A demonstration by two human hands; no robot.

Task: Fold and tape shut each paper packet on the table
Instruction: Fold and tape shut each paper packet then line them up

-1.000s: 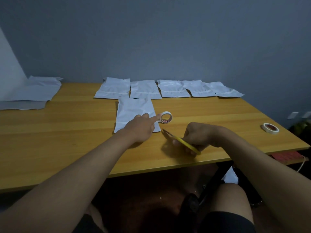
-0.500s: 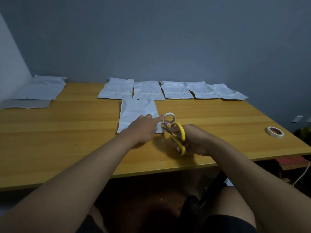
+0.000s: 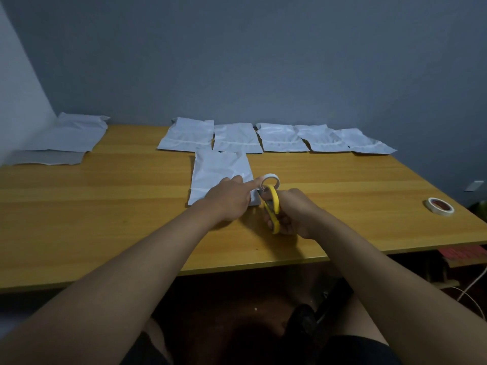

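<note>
A white paper packet (image 3: 218,169) lies flat near the middle of the wooden table (image 3: 105,206). My left hand (image 3: 229,198) rests on its lower right part, the index finger stretched straight out to the white tape roll (image 3: 271,179) standing at the packet's right edge. My right hand (image 3: 295,214) grips yellow-handled scissors (image 3: 274,204) just right of the left hand. Their blades point up at the gap between the packet and the roll. The packet's bottom right corner is hidden by my left hand.
Several white packets (image 3: 237,138) lie in a row along the table's far edge. A stack of larger white and grey bags (image 3: 68,135) sits at the far left. A second tape roll (image 3: 439,206) lies near the right edge.
My right hand has swung the scissors from lying low and slanted on the table to upright, and brought their blades up to the tape roll. My left hand has stayed on the packet.
</note>
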